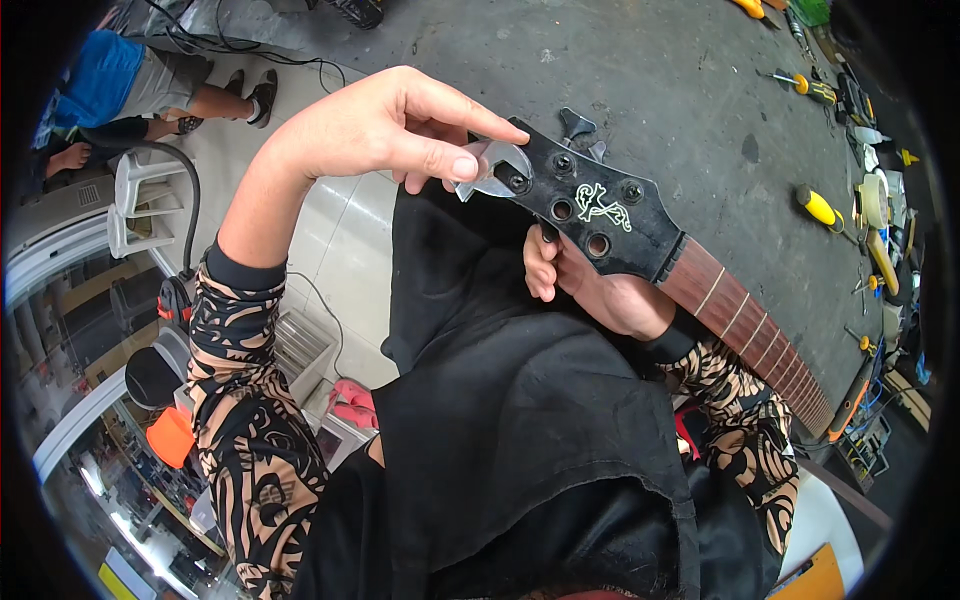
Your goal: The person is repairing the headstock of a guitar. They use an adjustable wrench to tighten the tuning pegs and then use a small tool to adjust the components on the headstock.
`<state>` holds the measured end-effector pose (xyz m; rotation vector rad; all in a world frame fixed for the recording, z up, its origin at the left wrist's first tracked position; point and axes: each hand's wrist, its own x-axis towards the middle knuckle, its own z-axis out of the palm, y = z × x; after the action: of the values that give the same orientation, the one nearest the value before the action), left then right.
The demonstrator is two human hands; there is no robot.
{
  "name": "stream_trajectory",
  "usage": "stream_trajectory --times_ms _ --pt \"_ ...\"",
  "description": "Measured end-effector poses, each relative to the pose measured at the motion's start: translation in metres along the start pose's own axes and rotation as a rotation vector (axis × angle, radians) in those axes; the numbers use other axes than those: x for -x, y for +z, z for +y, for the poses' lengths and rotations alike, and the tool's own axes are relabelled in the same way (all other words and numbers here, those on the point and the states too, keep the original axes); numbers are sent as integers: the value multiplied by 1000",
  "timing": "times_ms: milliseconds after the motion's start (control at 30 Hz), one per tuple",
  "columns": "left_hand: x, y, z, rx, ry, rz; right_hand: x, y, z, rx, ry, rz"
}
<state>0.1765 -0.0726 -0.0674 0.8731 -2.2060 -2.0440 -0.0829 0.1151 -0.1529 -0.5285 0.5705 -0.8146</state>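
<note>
A guitar neck with a black headstock lies diagonally before me, showing tuner posts, two bare holes, a pale ornamental inlay and tuning keys. My left hand grips a silver wrench, whose jaw surrounds the post at the headstock's upper-left end; my forefinger rests on that end. My right hand is beneath the headstock, fingers curled near a dark part, partly hidden; what exactly it holds is unclear.
The dark worktop carries screwdrivers, tape rolls and several other tools along the right. Cables, white stools, a red object and other people's legs are at left. Black cloth covers my lap.
</note>
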Motion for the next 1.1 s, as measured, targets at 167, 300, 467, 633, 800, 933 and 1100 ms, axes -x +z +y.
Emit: stream_trajectory --times_ms 167,300,467,633,800,933,1100 --pt "1 1 -1 24 -13 13 -1 1 -2 20 -5 15" --pt "4 7 -5 80 -30 62 -1 4 -5 -9 8 40" --pt "20 30 -4 168 -51 186 -8 2 -2 -10 -10 -48" --pt "27 63 -8 371 -76 357 -21 9 6 203 22 -43" --pt "34 118 5 620 -81 538 -51 19 34 387 -129 125" --pt "29 147 16 741 -94 683 -52 17 32 617 -153 139" --pt "43 133 6 693 -85 601 -47 29 35 267 -185 184"
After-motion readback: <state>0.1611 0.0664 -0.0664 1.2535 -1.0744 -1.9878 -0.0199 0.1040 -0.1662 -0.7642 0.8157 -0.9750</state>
